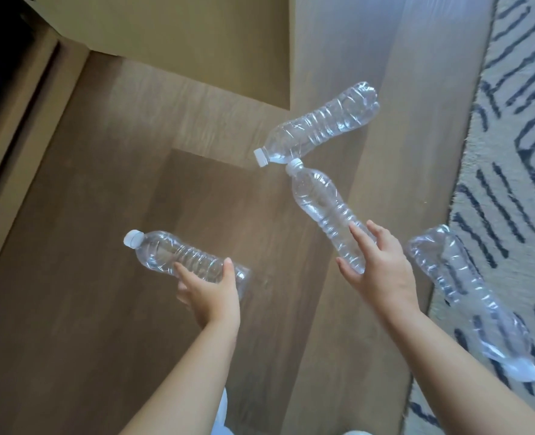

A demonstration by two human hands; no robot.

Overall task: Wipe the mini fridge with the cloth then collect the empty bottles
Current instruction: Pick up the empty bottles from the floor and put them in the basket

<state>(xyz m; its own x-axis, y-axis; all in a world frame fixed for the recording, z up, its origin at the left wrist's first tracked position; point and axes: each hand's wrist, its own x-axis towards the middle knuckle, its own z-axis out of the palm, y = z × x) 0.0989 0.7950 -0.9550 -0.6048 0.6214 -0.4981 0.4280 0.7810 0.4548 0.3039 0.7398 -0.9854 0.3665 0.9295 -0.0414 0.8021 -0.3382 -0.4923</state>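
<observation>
Several empty clear plastic bottles with white caps lie on the wood floor. My left hand (211, 293) grips the lower body of the left bottle (172, 255), thumb over its top side. My right hand (382, 265) reaches onto the base end of the middle bottle (319, 202), fingers spread along both of its sides. A third bottle (322, 124) lies farther away, its cap touching the middle bottle's cap. A fourth bottle (467, 296) rests on the rug at the right. No cloth or fridge shows.
A cream rug with dark line pattern (517, 152) covers the right side. A tan cabinet or wall panel (197, 42) rises at the top. A dark opening with a beige frame (5, 89) runs along the left edge.
</observation>
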